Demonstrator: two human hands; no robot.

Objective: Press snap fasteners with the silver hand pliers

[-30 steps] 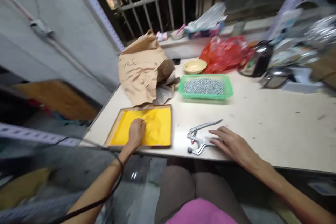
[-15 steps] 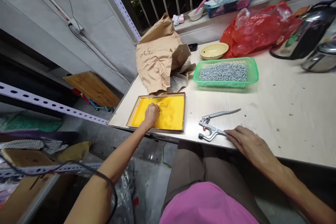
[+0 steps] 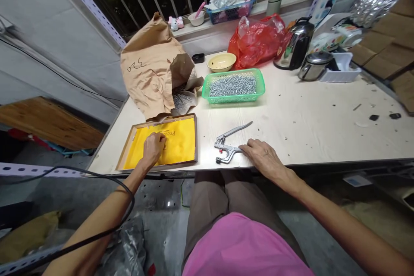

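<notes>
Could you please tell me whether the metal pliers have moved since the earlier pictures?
No. The metal pliers lie just as before, to the right of the wooden tray.

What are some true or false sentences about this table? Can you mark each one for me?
1. The left hand rests on the yellow sheet in the wooden tray. True.
2. The right hand is holding a cup. False: it lies on the table, with its fingertips by the metal snap pliers.
3. The green basket holds lots of screws. True.
4. The plastic bag beside the kettle is blue. False: it is red.
</notes>
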